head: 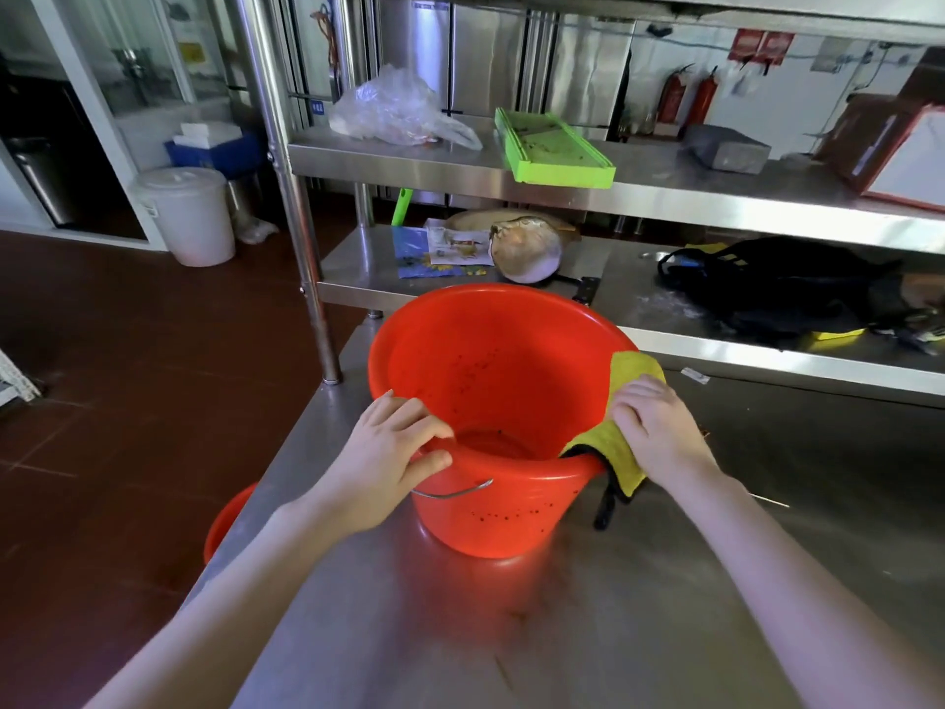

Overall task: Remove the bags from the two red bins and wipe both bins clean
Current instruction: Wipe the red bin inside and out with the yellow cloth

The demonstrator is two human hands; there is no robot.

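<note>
1. The red bin (491, 381) is standing upright on the steel table (511, 631), near its left edge, with its open mouth facing the camera. Dark specks are showing on its inner wall and low on its outer wall.
2. The left hand (388, 452) is gripping the near rim of the red bin. Its fingers are curling over the lip into the bin, and the thumb is pressing the outside wall just above the wire handle (455, 491).
3. The right hand (659, 432) is holding the yellow cloth (631, 371) against the right side of the rim. Its fingers are bent and lying close together on top of the cloth; the thumb is hidden, so how tightly it is pinching cannot be told.
4. The yellow cloth is draping over the rim, one part dipping inside the bin and the rest hanging down the outer wall, where a dark edge is dangling toward the table.
5. A second red bin (227, 519) is peeking out below the table's left edge, mostly hidden, on the floor side.
6. A crumpled clear plastic bag (394, 110) is lying on the steel shelf (460, 166) behind, well apart from both bins.
</note>
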